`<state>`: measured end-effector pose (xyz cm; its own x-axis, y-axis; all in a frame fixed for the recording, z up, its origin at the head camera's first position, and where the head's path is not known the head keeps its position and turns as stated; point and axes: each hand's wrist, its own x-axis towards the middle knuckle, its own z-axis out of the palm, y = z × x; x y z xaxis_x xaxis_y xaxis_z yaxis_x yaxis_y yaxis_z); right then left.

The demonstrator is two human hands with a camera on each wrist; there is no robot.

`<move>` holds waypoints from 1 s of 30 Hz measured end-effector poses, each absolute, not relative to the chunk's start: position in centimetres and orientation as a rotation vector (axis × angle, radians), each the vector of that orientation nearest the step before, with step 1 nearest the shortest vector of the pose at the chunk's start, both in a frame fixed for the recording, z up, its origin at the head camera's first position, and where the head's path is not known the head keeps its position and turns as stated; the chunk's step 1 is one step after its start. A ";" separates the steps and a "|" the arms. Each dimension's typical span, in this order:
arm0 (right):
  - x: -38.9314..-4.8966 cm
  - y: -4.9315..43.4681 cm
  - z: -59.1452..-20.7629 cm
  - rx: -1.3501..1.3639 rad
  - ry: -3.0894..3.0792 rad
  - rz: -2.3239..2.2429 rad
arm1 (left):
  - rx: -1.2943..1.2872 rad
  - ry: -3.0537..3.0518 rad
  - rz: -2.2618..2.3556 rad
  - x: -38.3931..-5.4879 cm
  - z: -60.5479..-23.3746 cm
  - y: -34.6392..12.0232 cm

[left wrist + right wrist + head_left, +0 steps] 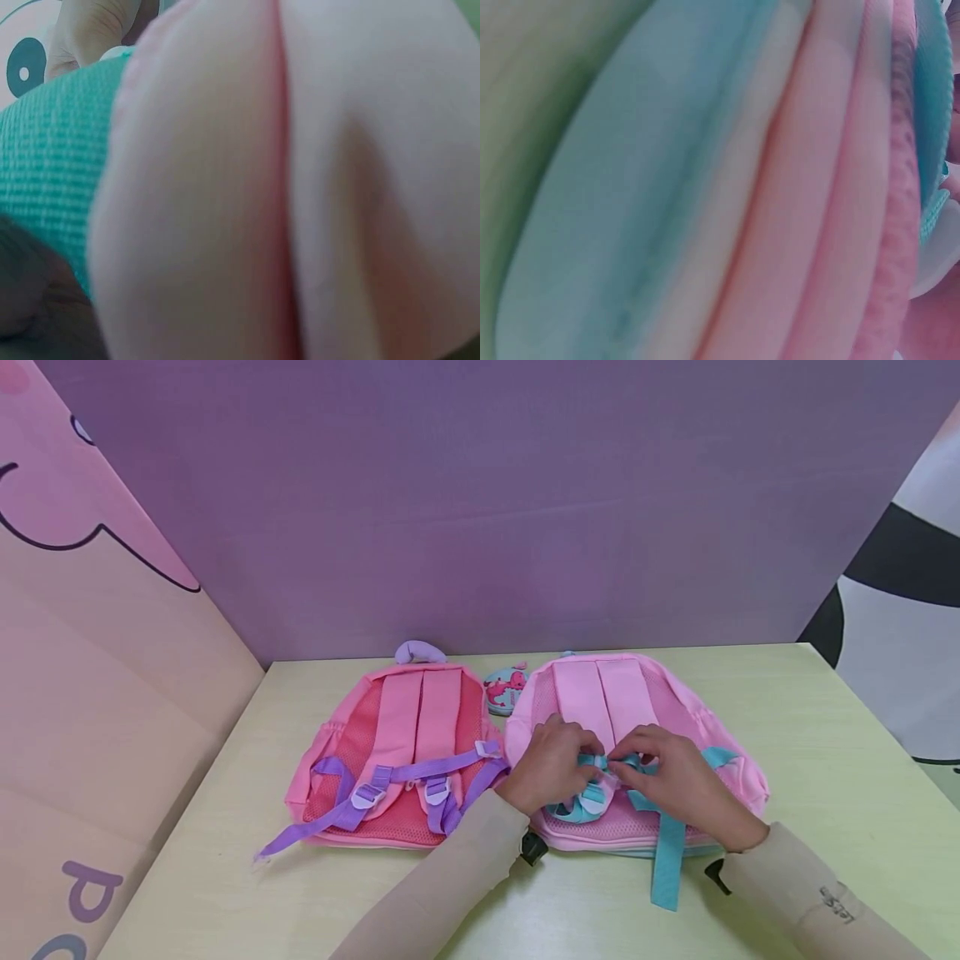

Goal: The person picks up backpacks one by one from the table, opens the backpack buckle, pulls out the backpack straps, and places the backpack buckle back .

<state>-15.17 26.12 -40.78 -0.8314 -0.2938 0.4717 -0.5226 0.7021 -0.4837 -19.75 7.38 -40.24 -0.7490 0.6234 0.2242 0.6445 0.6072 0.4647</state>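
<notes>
A light pink backpack (pixel 693 727) lies with its straps facing up, and both hands work over its lower middle. My left hand (pixel 555 764) pinches a teal strap (pixel 592 762) between thumb and fingertips. Close beside it, my right hand (pixel 675 772) pinches the teal webbing too, fingertips nearly meeting the left ones. Fingers partly hide the join between them. A loose teal strap end (pixel 666 868) hangs over the bag's near edge. Teal webbing (pixel 56 142) runs past a blurred pink fold (pixel 187 187) in the left wrist view. The right wrist view shows the bag's layered side (pixel 810 195).
To the left lies a coral pink backpack (pixel 397 710) with purple straps (pixel 450 764), one trailing onto the table (pixel 210 860). A small round teal pouch (pixel 504 690) with a pink figure sits between the bags. A purple wall (pixel 487 510) rises behind.
</notes>
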 end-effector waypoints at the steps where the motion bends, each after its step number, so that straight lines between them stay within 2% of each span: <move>1: -15.2 26.1 -40.8 0.638 -2.551 0.884 | -1.099 -2.781 -0.825 -19.8 -40.3 7.4; 30: -14.6 26.8 -40.7 0.579 -2.585 0.924 | -1.085 -2.806 -0.819 -19.8 -40.3 7.4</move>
